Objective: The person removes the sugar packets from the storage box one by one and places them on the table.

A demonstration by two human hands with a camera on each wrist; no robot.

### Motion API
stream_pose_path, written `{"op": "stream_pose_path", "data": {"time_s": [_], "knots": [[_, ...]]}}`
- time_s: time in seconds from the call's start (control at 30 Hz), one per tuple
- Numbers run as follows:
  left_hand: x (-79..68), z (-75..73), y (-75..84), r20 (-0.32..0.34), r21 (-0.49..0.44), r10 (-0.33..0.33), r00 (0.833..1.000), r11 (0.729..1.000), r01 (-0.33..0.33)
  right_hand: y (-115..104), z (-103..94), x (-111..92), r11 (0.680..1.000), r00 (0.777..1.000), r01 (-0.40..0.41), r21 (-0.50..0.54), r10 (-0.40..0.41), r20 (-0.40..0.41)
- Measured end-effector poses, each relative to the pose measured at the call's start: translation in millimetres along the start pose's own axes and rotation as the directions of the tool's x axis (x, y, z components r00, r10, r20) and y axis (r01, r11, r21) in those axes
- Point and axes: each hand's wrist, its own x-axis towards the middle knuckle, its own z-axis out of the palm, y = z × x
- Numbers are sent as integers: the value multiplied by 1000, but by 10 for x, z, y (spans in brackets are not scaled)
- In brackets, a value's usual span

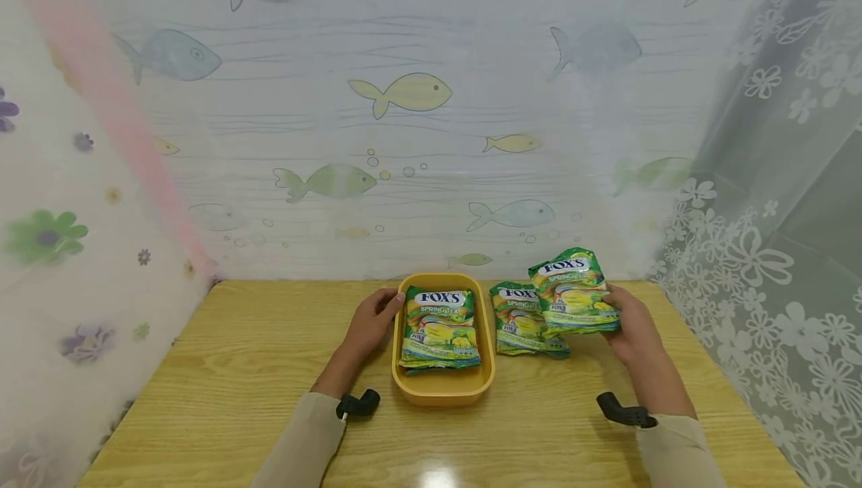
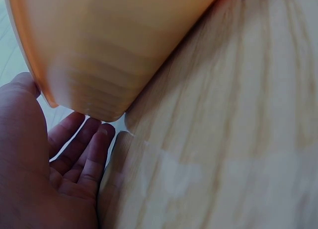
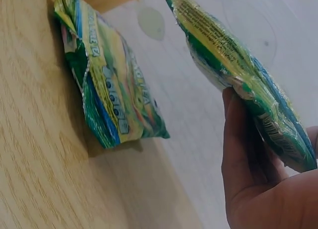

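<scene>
A yellow plastic tray (image 1: pixel 444 392) sits on the wooden table, with a green-and-yellow Fox's Spring Tea candy bag (image 1: pixel 441 327) lying face up in it. My left hand (image 1: pixel 373 317) is at the tray's far left side. In the left wrist view its thumb touches the rim and its relaxed fingers (image 2: pixel 94 154) reach the outer wall. My right hand (image 1: pixel 636 323) pinches a second candy bag (image 1: pixel 575 293) by its right edge, raised above the table. A third candy bag (image 1: pixel 521 334) lies right of the tray, partly covered by the raised one in the head view.
The wood-grain table (image 1: pixel 269 368) ends at a pale curtain (image 1: pixel 404 136) printed with fish. A flower-patterned sheet (image 1: pixel 60 323) hangs on the left, and a translucent floral one (image 1: pixel 795 308) on the right. Both wrists wear black camera mounts (image 1: pixel 622 411).
</scene>
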Motion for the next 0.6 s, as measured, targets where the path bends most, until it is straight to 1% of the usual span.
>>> {"op": "stream_pose_path", "data": {"time_s": [0.1,0.33,0.47,0.6], "knots": [[7,5,-7,-3,10,-3,1000,1000,3,5,-49,17,1000,1000,8,11,-8,-5],[6,5,-3,-3,15,-4,1000,1000,4,10,-103,29,1000,999,10,-27,-11,-36],[-5,3,0,2,9,-5,1000,1000,5,12,-132,22,1000,999,7,9,-7,-39],[-16,-2,12,5,7,-4,1000,1000,4,18,-179,18,997,999,-6,73,10,-47]]}}
